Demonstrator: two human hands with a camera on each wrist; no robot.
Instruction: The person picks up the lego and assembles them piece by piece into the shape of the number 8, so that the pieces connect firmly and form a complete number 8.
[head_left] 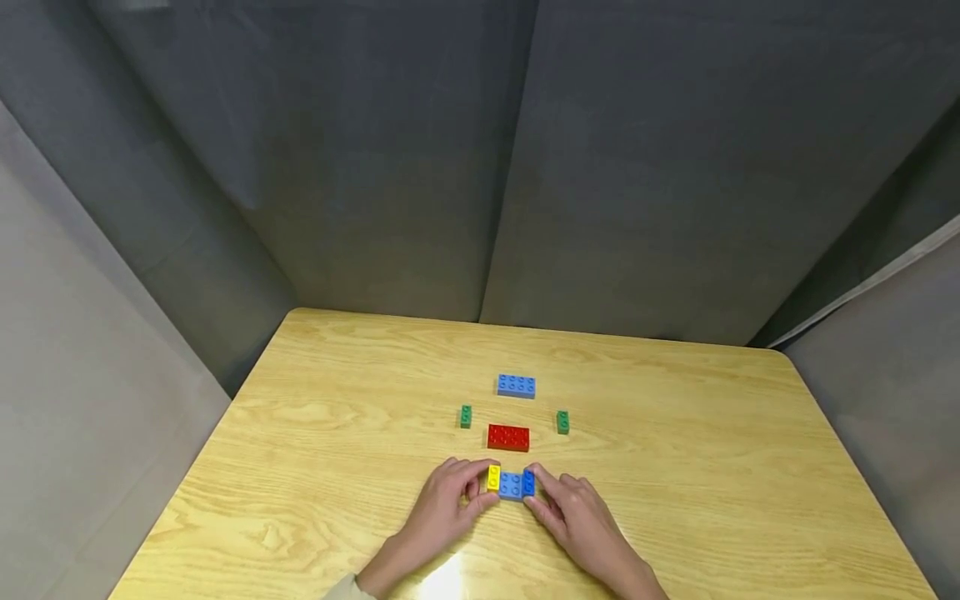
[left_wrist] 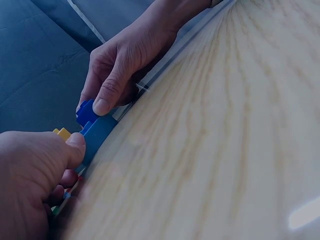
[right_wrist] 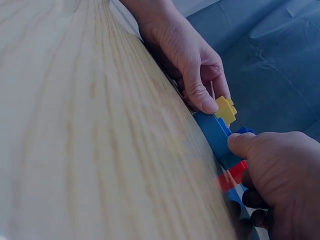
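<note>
**Three bricks stacked together, four laid loose**

Item 1, the base: a light-blue brick (head_left: 511, 486), placed at the near-centre of the wooden table (head_left: 337, 400) and taken here as the clock's centre. Its middle studs are left uncovered.

Item 2: a yellow brick (head_left: 493, 478), set on the base's 9 o'clock end. It is pinched by the left hand (head_left: 448, 498), the thumb laid at its 6 o'clock side and a finger at its 12 o'clock side; the grip is narrow.

Item 3: a dark-blue brick (head_left: 528, 482), set on the 3 o'clock end and pinched likewise, between thumb and finger, by the right hand (head_left: 581, 510).

Items 4 to 7, untouched: a red brick (head_left: 508, 438) at 12 o'clock, with a far blue brick (head_left: 517, 386) beyond it; a small green brick (head_left: 466, 417) near 11 o'clock; a second green brick (head_left: 563, 422) between 1 and 2 o'clock.

Step in hand, as judged: the two end pieces are being aligned and seated on the base. Whether either is fully pressed home cannot be told. Next move, as judged: even downward pressure is called for at both ends, with the edges held flush, before the pinches are loosened.
</note>
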